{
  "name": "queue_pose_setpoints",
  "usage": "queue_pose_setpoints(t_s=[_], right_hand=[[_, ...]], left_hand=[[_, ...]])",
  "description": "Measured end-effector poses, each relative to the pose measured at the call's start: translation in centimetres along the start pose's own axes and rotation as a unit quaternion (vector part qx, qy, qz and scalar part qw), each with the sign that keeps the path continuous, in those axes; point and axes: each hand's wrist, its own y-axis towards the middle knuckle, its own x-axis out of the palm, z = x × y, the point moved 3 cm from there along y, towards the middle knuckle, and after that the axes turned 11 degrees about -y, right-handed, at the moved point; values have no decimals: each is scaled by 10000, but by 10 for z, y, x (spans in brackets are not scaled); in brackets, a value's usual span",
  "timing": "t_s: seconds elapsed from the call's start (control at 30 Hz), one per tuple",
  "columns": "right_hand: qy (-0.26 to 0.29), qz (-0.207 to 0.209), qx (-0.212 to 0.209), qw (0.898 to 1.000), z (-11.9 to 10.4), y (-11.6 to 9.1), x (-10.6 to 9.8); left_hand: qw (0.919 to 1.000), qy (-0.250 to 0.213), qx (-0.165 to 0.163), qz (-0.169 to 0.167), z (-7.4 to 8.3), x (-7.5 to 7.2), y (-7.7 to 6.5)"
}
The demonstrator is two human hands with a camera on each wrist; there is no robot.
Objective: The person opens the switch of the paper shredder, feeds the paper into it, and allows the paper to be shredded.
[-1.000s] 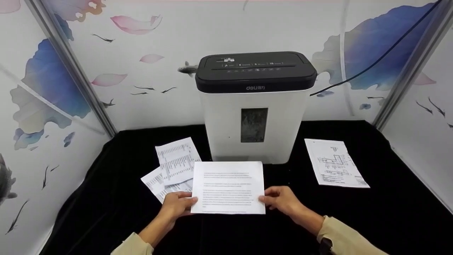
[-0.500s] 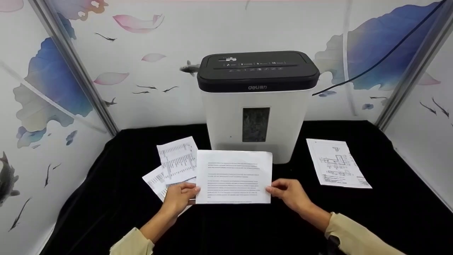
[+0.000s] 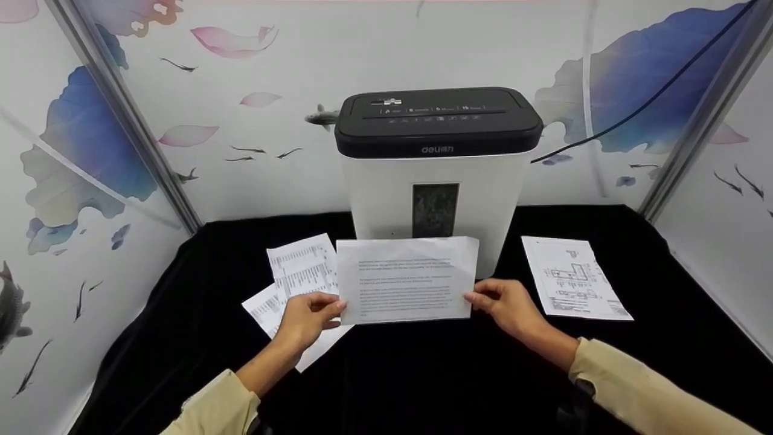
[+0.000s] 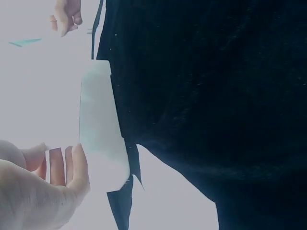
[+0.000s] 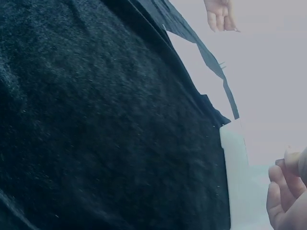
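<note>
Between both hands a white sheet of paper with printed lines of text is held up in front of the paper shredder. My left hand pinches the sheet's left edge near its lower corner. On the opposite edge, my right hand pinches it between thumb and fingers. The sheet covers the lower front of the shredder in the head view. Both wrist views are washed out; the left hand and right hand show there at the pale sheet's edges.
Printed papers overlap on the black cloth at the left. A sheet with a line drawing lies at the right. The shredder has a black lid with a slot. A black cable runs up to the right.
Both hands have raised the sheet and moved it forward, a little to the right, so that it now hides the shredder's lower front. The papers on the cloth stay put.
</note>
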Motion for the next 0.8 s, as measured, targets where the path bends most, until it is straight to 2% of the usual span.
queue_pose_setpoints(t_s=[0.27, 0.43, 0.6, 0.8], right_hand=[[390, -244, -8, 9989, -5, 7, -15], [792, -419, 45, 9960, -5, 7, -22], [1221, -517, 116, 9911, -8, 9, -32], [1130, -422, 261, 9924, -15, 16, -50]], left_hand=[[9993, -329, -115, -92, 18, 5, -1], [9992, -354, -113, -123, 27, 9, -1], [9992, -331, -167, -171, 43, 13, 0], [9995, -157, 18, -267, 61, 21, 6]])
